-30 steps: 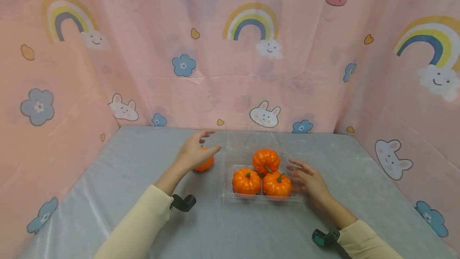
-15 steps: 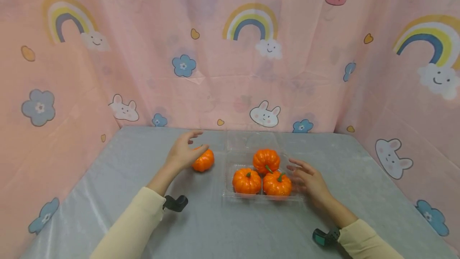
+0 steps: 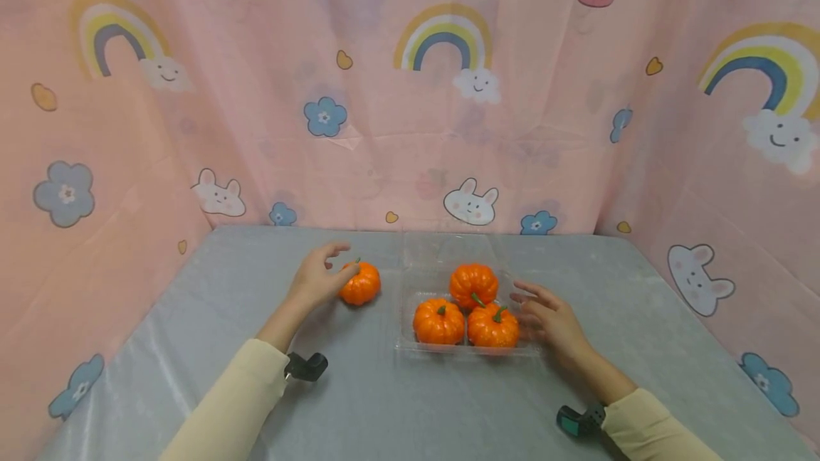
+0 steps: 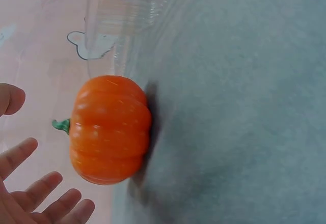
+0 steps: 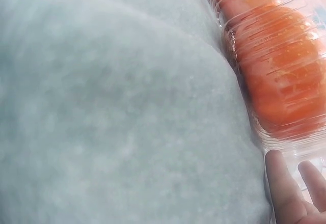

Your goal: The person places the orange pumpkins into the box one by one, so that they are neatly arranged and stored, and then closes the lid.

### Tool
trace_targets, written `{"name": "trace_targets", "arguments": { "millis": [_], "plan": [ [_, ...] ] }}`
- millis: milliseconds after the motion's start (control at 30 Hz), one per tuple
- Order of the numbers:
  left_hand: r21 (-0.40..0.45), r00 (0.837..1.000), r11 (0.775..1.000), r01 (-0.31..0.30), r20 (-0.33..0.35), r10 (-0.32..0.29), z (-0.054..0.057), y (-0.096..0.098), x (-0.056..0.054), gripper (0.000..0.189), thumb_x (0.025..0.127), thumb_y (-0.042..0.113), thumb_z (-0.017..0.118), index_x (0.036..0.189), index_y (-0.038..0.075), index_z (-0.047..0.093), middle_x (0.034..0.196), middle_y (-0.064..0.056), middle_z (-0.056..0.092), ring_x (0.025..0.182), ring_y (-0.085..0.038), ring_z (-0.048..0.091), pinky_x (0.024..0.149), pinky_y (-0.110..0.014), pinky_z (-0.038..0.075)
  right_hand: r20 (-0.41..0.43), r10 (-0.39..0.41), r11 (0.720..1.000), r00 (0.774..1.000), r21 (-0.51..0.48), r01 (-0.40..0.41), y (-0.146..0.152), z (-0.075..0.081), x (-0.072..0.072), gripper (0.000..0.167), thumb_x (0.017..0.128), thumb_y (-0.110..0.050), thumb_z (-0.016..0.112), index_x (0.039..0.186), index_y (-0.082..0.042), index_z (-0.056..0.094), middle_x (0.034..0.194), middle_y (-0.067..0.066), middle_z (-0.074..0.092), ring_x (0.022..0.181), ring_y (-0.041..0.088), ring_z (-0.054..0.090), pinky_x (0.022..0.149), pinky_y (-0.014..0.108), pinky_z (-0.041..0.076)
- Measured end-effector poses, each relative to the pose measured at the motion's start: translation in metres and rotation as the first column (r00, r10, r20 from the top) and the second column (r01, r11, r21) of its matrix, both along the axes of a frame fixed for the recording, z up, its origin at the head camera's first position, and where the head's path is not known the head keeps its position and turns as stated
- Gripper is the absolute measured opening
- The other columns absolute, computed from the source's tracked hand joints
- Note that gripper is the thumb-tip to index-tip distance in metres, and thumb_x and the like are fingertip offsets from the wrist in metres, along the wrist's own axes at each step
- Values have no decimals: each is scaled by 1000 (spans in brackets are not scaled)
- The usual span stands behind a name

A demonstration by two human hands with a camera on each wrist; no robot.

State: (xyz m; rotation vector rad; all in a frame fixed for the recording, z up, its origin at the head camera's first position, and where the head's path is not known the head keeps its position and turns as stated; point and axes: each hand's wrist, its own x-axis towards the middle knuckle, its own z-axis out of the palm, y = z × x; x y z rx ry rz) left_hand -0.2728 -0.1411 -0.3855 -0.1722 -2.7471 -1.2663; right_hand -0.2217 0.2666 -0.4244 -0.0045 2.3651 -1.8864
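On grey cloth-covered desk (image 3: 384,404), our relaxed L hand (image 3: 314,279) flanks round orange pumpkin (image 3: 363,284), relaxed R hand (image 3: 554,320) beside clear plastic box (image 3: 465,350), prob. steadying it.

No words, labels, brand names, numbers or signs can be read on the orange pumpkins (image 3: 360,283), the clear plastic container (image 3: 430,348), the grey table cover (image 3: 384,404) or the black wrist devices (image 3: 306,367), nor anywhere on the pink printed curtain (image 3: 384,155) hanging behind them.

Left grip (image 3: 314,281) is spread, right grip (image 3: 556,321) loosely curved.
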Motion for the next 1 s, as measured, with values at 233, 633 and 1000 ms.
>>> {"name": "trace_targets", "arguments": {
  "millis": [233, 633, 1000],
  "plan": [
    [37, 1000, 999, 7, 29, -8, -15, -4, -7, 49, 89, 37, 63, 133, 15, 56, 140, -15, 52, 119, -40, 55, 97, -54, 47, 1, 0, 1000, 1000, 0, 0, 0, 0, 0, 49, 101, -24, 44, 147, -7, 36, 146, 26, 41, 92, 11, 66, 79, 35, 59],
    [110, 997, 993, -31, 70, 24, -32, -3, -12, 42, 90, 32, 61, 128, 14, 60, 138, -20, 52, 123, -40, 55, 99, -53, 47, 14, -3, 1000, 1000, -11, 3, 0, 0, 1, 49, 101, -24, 44, 147, -8, 36, 146, 26, 41, 93, 12, 66, 80, 35, 58],
    [151, 993, 987, -53, 110, 36, -39, 1, -14, 41, 92, 30, 59, 130, 16, 58, 136, -20, 53, 125, -40, 52, 101, -53, 45, 14, 2, 1000, 1000, -16, -2, 0, 0, 0, 49, 101, -25, 44, 147, -8, 36, 147, 25, 41, 94, 12, 66, 81, 34, 58]
  ]
}}
